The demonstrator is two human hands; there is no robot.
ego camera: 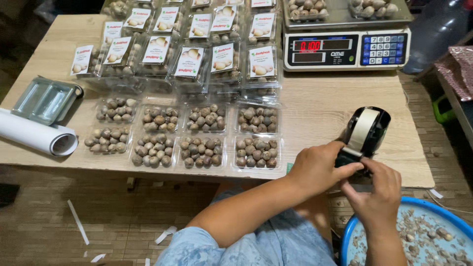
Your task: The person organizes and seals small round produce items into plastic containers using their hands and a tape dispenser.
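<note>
Black tape dispenser (365,132) grasped by both hands' fingers (352,170), nut-filled clear boxes (255,152) beside; scale (346,48) behind

Clear labelled packs (188,61) stand behind unlabelled ones (204,148); scale's red screen (308,46) right.

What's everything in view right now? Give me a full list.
Table: one, light wood, centre.
Open trays: eight, clear, full of brown nuts, two rows at the near edge.
Labelled packs: many, clear with white labels, stacked behind the trays.
Scale: one, white, red display, far right, two filled trays on its pan.
Tape dispenser: one, black, right near edge.
Empty tray: one, clear, left.
Paper roll: one, white, left edge.
Basin: one, blue, holding shells, bottom right.
Paper scraps: several, white, on the floor.
Left hand: on the dispenser's base.
Right hand: fingers at the tape end.
</note>
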